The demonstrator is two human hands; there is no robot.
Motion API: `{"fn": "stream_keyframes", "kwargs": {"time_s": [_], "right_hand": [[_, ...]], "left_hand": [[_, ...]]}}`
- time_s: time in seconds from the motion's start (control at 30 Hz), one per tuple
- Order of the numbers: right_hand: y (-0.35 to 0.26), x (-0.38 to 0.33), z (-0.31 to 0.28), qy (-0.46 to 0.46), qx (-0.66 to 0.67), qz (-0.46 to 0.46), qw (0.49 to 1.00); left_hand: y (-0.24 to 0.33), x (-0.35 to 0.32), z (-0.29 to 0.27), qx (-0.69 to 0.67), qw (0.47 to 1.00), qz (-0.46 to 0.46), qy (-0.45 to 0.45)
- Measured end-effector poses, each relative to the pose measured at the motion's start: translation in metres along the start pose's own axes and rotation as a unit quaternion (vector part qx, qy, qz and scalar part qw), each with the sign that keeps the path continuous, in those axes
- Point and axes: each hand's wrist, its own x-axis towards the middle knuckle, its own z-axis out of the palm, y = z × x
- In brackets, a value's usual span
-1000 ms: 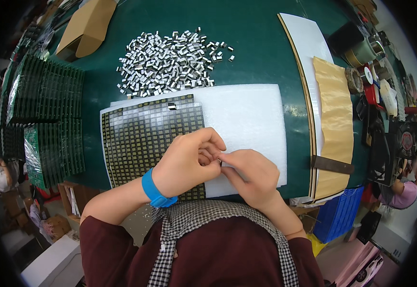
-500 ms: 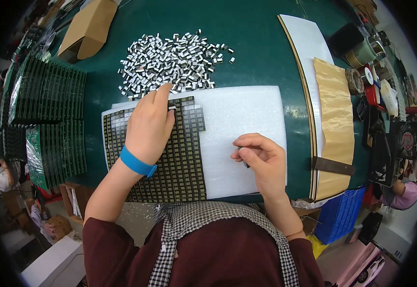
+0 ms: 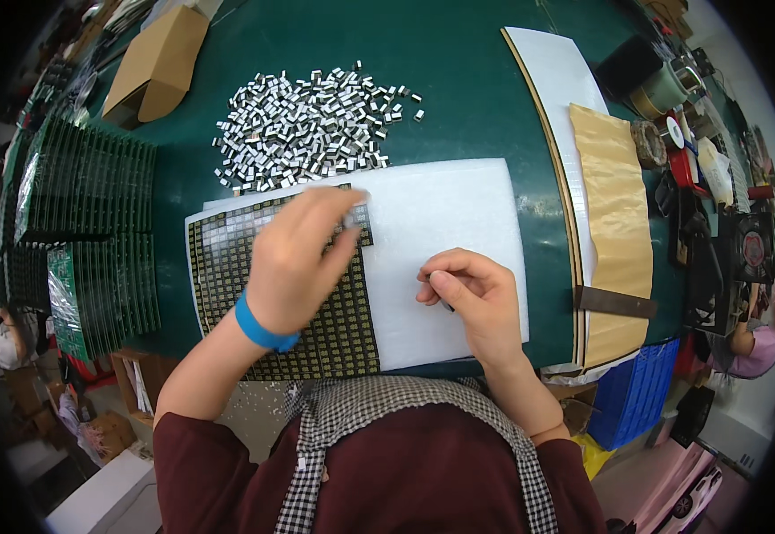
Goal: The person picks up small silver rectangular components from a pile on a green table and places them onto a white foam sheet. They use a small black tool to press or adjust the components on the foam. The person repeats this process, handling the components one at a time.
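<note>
Head view shows the left hand (image 3: 294, 262) drawn back from the heap of small metal pieces (image 3: 309, 129) to the gridded panel (image 3: 334, 320), where half a second ago it reached to the heap. Its fingers are pressed together on what seems one small piece, though blur hides it. The right hand (image 3: 476, 298) stays on the white foam sheet (image 3: 459, 222), fingers pinching a thin dark tool (image 3: 447, 305). It looks like a fresh piece comes for placing.

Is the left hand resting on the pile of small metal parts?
No. The left hand is over the gridded board, nearer the person than the metal parts pile.
</note>
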Motion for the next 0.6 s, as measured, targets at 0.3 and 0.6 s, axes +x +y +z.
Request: {"fn": "stream_keyframes", "kwargs": {"time_s": [0.3, 0.6], "right_hand": [[-0.006, -0.005, 0.002, -0.009, -0.070, -0.039, 0.997], [-0.013, -0.003, -0.008, -0.147, -0.140, -0.080, 0.976]], "left_hand": [[0.024, -0.015, 0.004, -0.371, 0.907, -0.131, -0.151], [0.021, -0.010, 0.004, -0.591, 0.741, -0.227, -0.225]]}}
